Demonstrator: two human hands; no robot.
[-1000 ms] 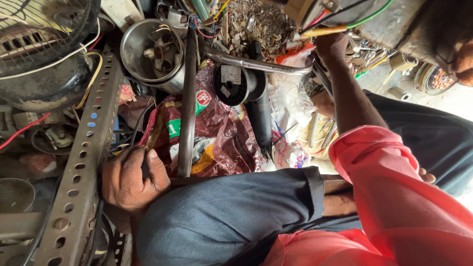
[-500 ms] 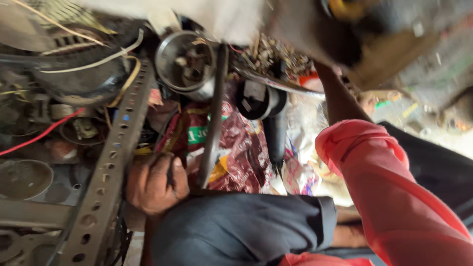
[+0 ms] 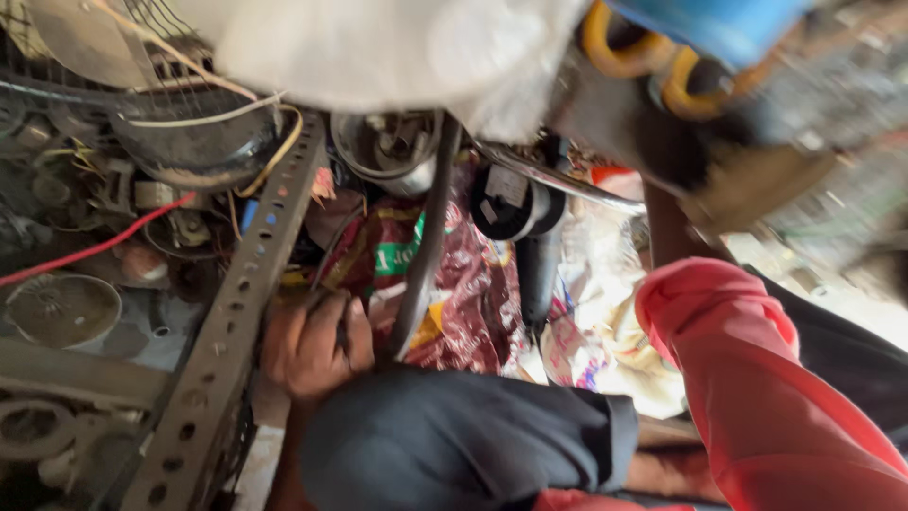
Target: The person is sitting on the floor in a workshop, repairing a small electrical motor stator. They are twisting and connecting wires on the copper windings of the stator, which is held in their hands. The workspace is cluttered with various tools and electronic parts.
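Note:
My left hand (image 3: 312, 345) is closed around a thin dark rod (image 3: 340, 326), low in the view. It rests between a perforated metal angle bar (image 3: 236, 322) and a grey curved metal strip (image 3: 423, 255). Just above it lies a crumpled red foil wrapper (image 3: 473, 303). My right arm, in a red sleeve (image 3: 757, 378), reaches up and away; its forearm (image 3: 667, 227) disappears behind a blurred white, blue and yellow object (image 3: 662, 57), so my right hand is hidden. My dark trouser knee (image 3: 454, 445) fills the bottom centre.
A round metal motor housing (image 3: 388, 147) and a black cylindrical part (image 3: 511, 203) sit behind the wrapper. At left are a fan grille (image 3: 170, 123), a red wire (image 3: 95, 248), a small round fan part (image 3: 61, 308) and cluttered scrap. White cloth (image 3: 605, 312) lies at right.
The view has tilted down and blurred. A white, blue and yellow object now covers the top, hiding my right hand, which was visible a second ago. My left hand keeps its grip.

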